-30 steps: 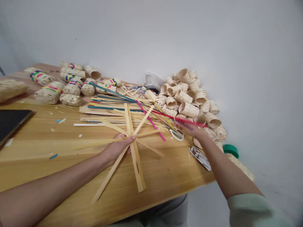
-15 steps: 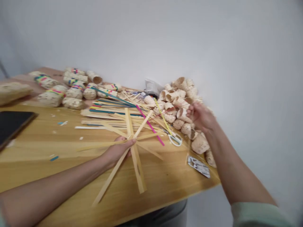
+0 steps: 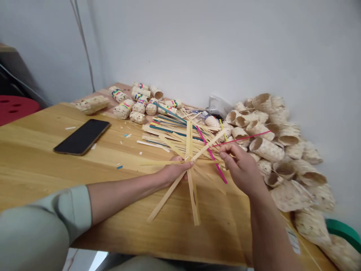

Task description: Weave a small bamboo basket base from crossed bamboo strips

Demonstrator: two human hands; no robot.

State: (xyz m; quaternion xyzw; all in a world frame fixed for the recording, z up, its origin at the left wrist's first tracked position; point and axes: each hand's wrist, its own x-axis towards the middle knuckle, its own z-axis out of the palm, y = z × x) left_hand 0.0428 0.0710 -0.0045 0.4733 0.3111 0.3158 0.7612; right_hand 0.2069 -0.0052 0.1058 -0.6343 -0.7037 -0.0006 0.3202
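Note:
Pale flat strips [image 3: 167, 196] cross in a star shape above the table. My left hand [image 3: 176, 171] pinches them at the crossing, thumb on top. To the right, my right hand [image 3: 238, 163] has its thumb and forefinger pressed together, close to a strip's right end. A thin red strip [image 3: 245, 138] runs just above its fingers; whether they grip it cannot be made out. Beyond the star, a magenta strip [image 3: 210, 152] slants across a pile of loose pale and coloured strips [image 3: 158, 131].
Open woven tubes [image 3: 284, 169] are heaped at the right by the wall. Woven pieces with coloured bands [image 3: 124, 109] stand at the back left. A black phone [image 3: 82, 137] lies on the wooden table [image 3: 113, 233]. A green ring [image 3: 342, 230] is at the far right.
The view has swung left and widened. My right hand has come down and inward, close to the strips in my left hand. The red strip shows more clearly beside it.

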